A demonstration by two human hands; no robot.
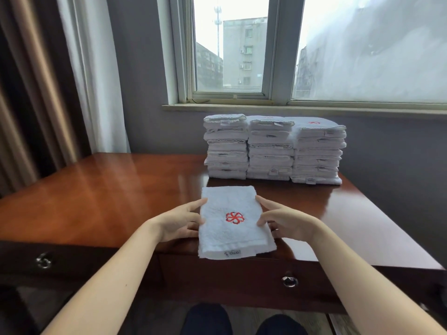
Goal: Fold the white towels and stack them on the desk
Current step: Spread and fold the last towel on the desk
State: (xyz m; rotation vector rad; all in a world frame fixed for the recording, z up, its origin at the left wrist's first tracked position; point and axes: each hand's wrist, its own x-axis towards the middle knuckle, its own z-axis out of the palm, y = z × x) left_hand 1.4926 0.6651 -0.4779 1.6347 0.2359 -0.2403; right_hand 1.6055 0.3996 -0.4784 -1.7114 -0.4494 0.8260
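One folded white towel (229, 238), with its red emblem (234, 217) facing up, lies at the near edge of the worktop (108, 194), its labelled end just overhanging that edge. The left hand (179, 223) and the right hand (285, 222) flank it with fingers loosely spread and tips touching its long sides, neither closed around it. Three stacks of folded towels (271, 151) stand side by side at the far side, below the window (232, 56).
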